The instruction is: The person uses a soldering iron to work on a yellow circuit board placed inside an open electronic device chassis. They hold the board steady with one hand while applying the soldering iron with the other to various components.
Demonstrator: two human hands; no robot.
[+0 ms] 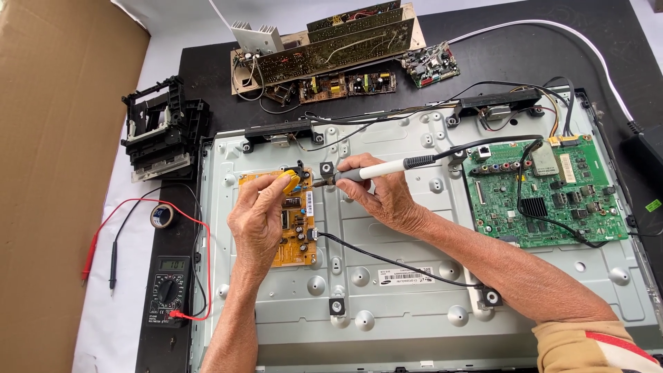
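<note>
Near the middle of the frame, the left hand [259, 217] rests on a yellow circuit board [293, 228] that lies on the grey metal back panel [387, 276] of a flat screen; its fingers curl loosely over the board's upper part, touching it, and I cannot tell whether the grip closes on any component. Just to the right, the right hand [387, 197] has its grip wrapped around a soldering iron [373, 170] with a pale handle and a dark collar, held nearly level with the tip pointing left at the board's upper right corner, close beside the left fingertips. The iron's black cord [483, 145] runs off to the right and loops over a green circuit board [545, 193] mounted on the right part of the panel. At lower left a dark multimeter [168, 290] sits on the table, its red lead [148, 207] arcing up and its two probes [97, 266] lying on white cloth further left. A roll of tape [161, 216] lies just above the meter. In the upper left stands a black plastic mechanism [162, 128], and along the top centre lie several brown circuit boards [331, 52] with metal heat sinks. A sheet of cardboard [48, 173] covers the left edge.
</note>
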